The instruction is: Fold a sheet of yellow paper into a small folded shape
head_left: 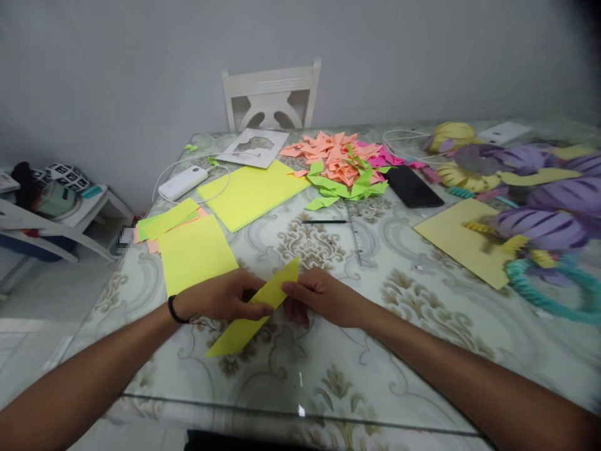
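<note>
A folded strip of yellow paper (244,331) is held at a slant above the near part of the table, between my two hands. My left hand (230,294) pinches it around the middle, thumb on the near face. Near its upper right end, my right hand (322,294) grips the edge between thumb and fingers. Just beyond my left hand lies a flat yellow sheet (195,254), with a stack of yellow paper (253,194) farther back. Folded orange paper pieces (328,153) and green ones (347,185) are heaped at the far middle.
A dark thin stick (325,221) and a clear ruler (355,238) lie mid-table. A black phone (413,186) rests right of the heap. A white power bank (183,183) with a cable sits left. Purple and yellow paper crafts (539,228) and a turquoise ring (554,300) crowd the right.
</note>
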The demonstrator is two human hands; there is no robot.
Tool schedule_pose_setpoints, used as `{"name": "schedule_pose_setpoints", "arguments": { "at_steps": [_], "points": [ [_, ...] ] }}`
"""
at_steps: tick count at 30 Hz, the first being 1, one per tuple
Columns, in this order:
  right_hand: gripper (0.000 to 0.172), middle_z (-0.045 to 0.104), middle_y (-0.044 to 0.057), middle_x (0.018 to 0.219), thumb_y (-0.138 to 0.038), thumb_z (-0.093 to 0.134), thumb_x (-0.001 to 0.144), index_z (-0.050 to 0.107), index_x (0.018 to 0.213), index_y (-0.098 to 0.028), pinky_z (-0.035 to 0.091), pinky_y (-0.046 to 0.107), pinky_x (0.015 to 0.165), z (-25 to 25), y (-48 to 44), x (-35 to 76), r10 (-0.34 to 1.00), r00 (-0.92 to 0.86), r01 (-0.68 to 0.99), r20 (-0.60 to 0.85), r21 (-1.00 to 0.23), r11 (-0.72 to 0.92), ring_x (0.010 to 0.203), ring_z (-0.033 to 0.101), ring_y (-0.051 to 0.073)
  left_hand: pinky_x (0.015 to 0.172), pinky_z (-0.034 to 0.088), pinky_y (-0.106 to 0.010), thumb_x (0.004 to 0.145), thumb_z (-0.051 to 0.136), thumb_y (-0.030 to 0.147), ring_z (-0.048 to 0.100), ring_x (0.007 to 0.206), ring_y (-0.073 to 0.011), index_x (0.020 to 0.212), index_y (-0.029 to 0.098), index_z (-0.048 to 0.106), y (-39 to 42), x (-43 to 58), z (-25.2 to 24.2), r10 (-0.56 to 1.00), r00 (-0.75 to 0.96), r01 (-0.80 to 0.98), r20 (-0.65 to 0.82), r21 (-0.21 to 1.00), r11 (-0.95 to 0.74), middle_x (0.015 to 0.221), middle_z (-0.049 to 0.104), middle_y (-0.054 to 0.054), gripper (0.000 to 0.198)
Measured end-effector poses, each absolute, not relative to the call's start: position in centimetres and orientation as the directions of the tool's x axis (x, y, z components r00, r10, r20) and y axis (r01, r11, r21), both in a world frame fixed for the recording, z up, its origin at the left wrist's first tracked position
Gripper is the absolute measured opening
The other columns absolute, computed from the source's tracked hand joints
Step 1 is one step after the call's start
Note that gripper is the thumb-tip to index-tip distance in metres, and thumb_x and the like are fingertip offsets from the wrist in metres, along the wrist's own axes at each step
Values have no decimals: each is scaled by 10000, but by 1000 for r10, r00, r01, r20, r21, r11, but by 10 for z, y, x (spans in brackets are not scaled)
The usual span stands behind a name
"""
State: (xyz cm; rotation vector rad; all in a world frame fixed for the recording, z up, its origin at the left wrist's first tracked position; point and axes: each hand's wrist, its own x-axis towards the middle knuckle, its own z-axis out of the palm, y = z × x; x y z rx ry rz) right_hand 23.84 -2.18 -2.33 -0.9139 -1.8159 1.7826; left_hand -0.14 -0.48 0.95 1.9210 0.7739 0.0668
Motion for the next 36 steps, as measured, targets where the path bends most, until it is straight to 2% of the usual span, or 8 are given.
{"name": "schedule_pose_setpoints", "arguments": {
  "at_steps": [9,14,22,27,36],
  "points": [
    [558,683,32,586,-630,592,941,737,696,-149,479,219,507,-25,-23,239,705,-690,211,-166,-977,-23,512,626,133,546,342,-214,968,587,496,436,632,-101,1015,123,732,-5,-1,10,521,802,480,-291,834,-273,734,583,14,404],
    [584,690,38,598,-642,562,954,739,698,-148,492,225,520,-27,-23,239,715,-678,192,-169,-980,-50,520,635,135,551,358,-208,976,582,492,454,637,-100,1001,133,726,-5,-1,11,523,802,474,-287,839,-266,744,600,16,388],
    [564,659,24,576,-631,580,949,723,710,-140,458,202,503,-25,-24,238,697,-706,217,-129,-975,39,510,606,117,632,419,-224,992,559,487,542,716,-131,1067,131,736,-5,0,11,517,812,453,-271,852,-264,869,701,-30,404],
    [615,654,29,553,-676,554,940,722,689,-141,464,217,505,-25,-23,238,715,-681,204,-159,-979,-23,501,616,131,615,411,-221,990,544,532,530,687,-126,1019,128,727,-5,1,13,536,791,485,-296,838,-252,817,682,-17,445],
    [552,661,23,576,-630,592,936,704,678,-155,460,219,503,-21,-23,237,716,-677,227,-170,-974,-16,501,613,129,596,400,-211,994,550,512,532,678,-117,1020,141,731,-5,0,11,531,798,472,-284,843,-258,812,682,-15,414]
  ]
}}
